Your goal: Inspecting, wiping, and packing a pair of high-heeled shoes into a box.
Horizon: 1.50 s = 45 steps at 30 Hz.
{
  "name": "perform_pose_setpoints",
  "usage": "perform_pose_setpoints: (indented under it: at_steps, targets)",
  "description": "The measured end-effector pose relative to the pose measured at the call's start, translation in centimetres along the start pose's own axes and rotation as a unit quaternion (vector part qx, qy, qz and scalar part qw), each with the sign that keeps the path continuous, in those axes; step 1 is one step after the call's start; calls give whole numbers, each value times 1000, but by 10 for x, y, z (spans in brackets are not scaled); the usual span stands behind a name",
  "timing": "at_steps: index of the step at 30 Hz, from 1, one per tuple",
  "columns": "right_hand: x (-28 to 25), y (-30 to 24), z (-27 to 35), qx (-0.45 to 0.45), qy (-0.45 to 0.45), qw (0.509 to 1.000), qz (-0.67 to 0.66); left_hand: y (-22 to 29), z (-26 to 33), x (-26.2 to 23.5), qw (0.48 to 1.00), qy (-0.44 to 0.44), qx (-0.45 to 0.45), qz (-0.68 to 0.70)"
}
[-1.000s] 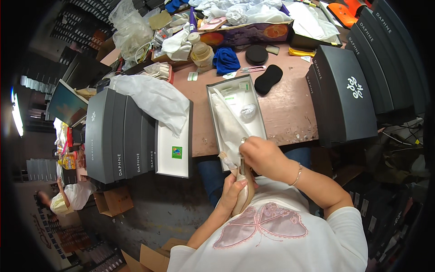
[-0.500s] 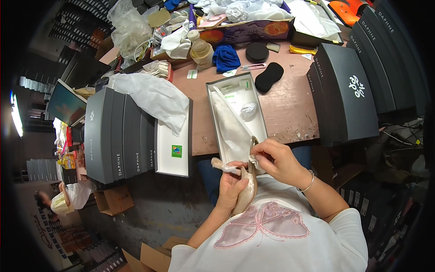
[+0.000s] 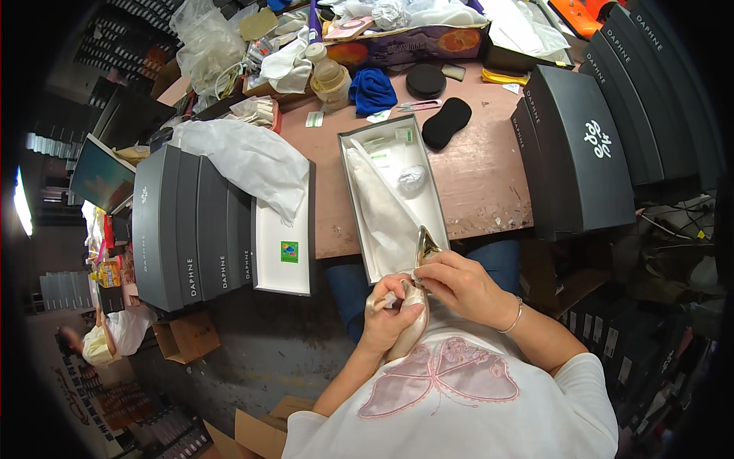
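Close to my body, my left hand (image 3: 386, 321) is closed around a pale champagne shoe (image 3: 414, 330), whose toe end points down toward my shirt. A slim strap or heel part with whitish wrapping (image 3: 388, 299) pokes out between the fingers. My right hand (image 3: 462, 287) pinches at the upper end of the shoe, its fingertips meeting those of my left hand; what they grip is mostly hidden. A shiny gold-toned end of the shoe (image 3: 423, 243) rises beyond my right fingers. Just past the hands lies an open shoebox (image 3: 441, 218) with white wrapping (image 3: 380, 203) and a crumpled paper ball (image 3: 411, 178) inside.
Dark shoeboxes stand at left (image 3: 183, 229) and right (image 3: 577, 153). A white-lined box part (image 3: 281, 279) carries white wrapping. On the pink table (image 3: 489, 183) lie a black sponge-like pad (image 3: 446, 123), a round black case (image 3: 425, 80), a blue cloth (image 3: 373, 91) and a bottle (image 3: 329, 80).
My right hand has moved in and slightly down against the shoe. My left hand has curled more tightly over the strap or heel part. The whole view has shifted slightly.
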State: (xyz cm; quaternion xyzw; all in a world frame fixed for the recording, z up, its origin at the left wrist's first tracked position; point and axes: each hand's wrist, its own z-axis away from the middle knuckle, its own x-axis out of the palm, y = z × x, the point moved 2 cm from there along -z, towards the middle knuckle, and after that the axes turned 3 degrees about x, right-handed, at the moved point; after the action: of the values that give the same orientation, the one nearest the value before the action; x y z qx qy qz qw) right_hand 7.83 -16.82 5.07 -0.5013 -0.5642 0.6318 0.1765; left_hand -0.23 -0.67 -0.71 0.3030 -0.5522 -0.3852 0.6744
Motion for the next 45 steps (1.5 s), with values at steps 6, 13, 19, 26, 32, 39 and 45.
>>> perform_pose_setpoints:
  at_steps: [6, 13, 19, 26, 32, 39, 45]
  targets:
    - [-9, -1, -5, 123, -60, 985, -106, 14, -1, 10, 999, 19, -34, 16]
    - [-2, -4, -10, 61, -102, 992, -45, 4, 3, 4, 999, -17, -41, -6]
    - [1, -2, -12, 9, -101, 992, 78, -6, 4, -2, 997, -25, -58, -48]
    - [-2, -13, -16, -28, -119, 992, 41, -5, 3, -3, 998, -22, -48, -20]
    - [4, 13, -31, -13, -4, 995, 96, 4, -2, 1, 999, 1, -46, -7]
    - [2, 6, -34, -19, -54, 992, 111, 5, -5, -4, 998, 16, -53, 8]
    - [-2, 5, -35, -9, -70, 997, 33, 6, -5, -5, 998, 18, -66, 12]
